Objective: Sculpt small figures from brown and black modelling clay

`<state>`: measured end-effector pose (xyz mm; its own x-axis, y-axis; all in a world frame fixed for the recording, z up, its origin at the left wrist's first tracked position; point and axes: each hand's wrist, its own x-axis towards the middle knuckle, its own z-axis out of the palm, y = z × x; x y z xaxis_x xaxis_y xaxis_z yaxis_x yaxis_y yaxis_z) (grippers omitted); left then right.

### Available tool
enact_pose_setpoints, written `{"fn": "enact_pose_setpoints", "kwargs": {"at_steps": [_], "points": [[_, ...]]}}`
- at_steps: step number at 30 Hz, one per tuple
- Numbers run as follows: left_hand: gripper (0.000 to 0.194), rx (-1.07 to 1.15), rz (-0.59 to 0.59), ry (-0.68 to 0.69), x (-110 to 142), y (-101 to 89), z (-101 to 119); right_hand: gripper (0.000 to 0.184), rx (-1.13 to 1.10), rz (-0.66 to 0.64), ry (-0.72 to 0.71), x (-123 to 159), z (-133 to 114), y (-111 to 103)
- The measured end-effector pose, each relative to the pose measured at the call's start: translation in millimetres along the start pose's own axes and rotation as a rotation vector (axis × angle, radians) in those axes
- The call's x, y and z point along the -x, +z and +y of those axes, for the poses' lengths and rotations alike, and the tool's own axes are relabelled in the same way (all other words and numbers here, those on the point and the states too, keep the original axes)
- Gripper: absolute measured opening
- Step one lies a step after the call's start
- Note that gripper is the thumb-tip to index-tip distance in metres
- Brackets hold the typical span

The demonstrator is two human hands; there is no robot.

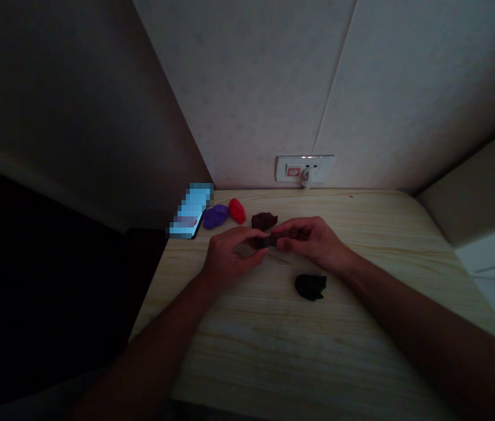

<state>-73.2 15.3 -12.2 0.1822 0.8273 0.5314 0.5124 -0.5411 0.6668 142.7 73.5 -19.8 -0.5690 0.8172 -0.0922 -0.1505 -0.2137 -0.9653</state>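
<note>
Between my two hands, just above the tabletop, is a small dark brown lump of modelling clay [266, 241]. My left hand [232, 252] pinches its left end between thumb and fingers. On the other end, the thumb and fingers of my right hand [311, 241] are closed. Right behind the hands lies a larger brown lump of clay [264, 220]. A black piece of clay [311, 286] with a ragged right edge rests nearer to me, below my right hand. Farther left sit a red lump [236, 211] and a purple lump [215, 216], side by side.
A phone with a lit, blurred screen [191, 209] lies at the left back edge of the wooden table [247, 345]. On the wall behind is a socket plate [304, 169] with a plug in it. A pale padded surface [484, 181] borders the right side.
</note>
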Motion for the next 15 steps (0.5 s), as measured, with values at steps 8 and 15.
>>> {"fn": "enact_pose_setpoints", "kwargs": {"at_steps": [8, 15], "points": [[0.024, -0.021, 0.012, 0.038, -1.0, -0.4, 0.4, 0.03, -0.003, -0.001, -0.009, -0.5, 0.8, 0.4], [0.025, -0.021, 0.016, 0.029, -0.4, -0.2, 0.1, 0.03, -0.01, -0.018, -0.013, -0.6, 2.1, -0.6]]}}
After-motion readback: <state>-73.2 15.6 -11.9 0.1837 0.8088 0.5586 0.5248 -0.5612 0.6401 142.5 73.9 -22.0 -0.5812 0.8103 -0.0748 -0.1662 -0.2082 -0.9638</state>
